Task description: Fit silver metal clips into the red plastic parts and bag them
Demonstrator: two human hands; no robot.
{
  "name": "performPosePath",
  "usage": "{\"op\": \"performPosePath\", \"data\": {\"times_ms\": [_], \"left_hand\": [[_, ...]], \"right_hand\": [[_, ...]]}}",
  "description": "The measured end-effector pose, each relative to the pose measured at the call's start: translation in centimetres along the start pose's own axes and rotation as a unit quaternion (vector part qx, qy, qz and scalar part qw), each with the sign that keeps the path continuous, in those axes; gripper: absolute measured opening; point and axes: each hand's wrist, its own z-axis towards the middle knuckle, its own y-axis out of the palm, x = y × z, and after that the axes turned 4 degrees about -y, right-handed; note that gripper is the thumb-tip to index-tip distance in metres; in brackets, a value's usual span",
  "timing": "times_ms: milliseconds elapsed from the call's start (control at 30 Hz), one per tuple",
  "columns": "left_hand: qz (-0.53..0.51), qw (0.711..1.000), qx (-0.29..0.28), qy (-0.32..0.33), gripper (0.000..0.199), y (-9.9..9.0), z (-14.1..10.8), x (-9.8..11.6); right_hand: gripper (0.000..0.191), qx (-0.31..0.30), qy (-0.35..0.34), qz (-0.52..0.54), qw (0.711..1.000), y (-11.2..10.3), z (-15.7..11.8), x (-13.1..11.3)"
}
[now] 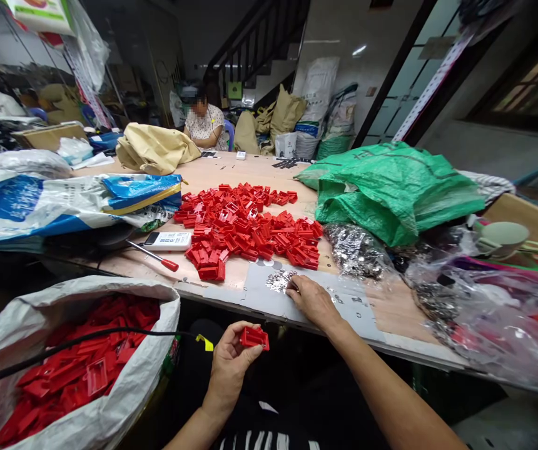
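Observation:
My left hand (pixel 231 357) grips a small red plastic housing (pixel 254 337) between thumb and fingers, in front of the table edge. It is box-shaped, and its hollow side shows. My right hand (pixel 313 300) reaches over the table with its fingertips drawn together at the right edge of a small pile of shiny metal pieces (pixel 278 281). Whatever sits between those fingertips is too small to make out. Under the pile lies a grey sheet (pixel 257 294), with a few loose metal bits (pixel 337 299) to the right. Beyond it spreads a heap of red housings (pixel 250 228).
An open white sack (pixel 156 289) of red housings stands at the left, a black cable (pixel 109 331) across it. A screwdriver (pixel 156 256) and a white device (pixel 170 240) lie nearby. A green sack (pixel 391 187) and a bag of metal parts (pixel 358 250) occupy the right. A person (pixel 206 122) sits opposite.

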Motion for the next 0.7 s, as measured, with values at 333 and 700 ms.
{"op": "performPosePath", "data": {"times_ms": [333, 700], "left_hand": [[0.030, 0.999, 0.006, 0.043, 0.033, 0.7, 0.6, 1.0], [0.221, 0.957, 0.008, 0.189, 0.032, 2.2, 0.2, 1.9]], "right_hand": [[0.011, 0.042, 0.019, 0.229, 0.972, -1.1, -1.6, 0.0], [0.040, -0.063, 0.068, 0.584, 0.806, 0.8, -6.1, -5.6]]}}
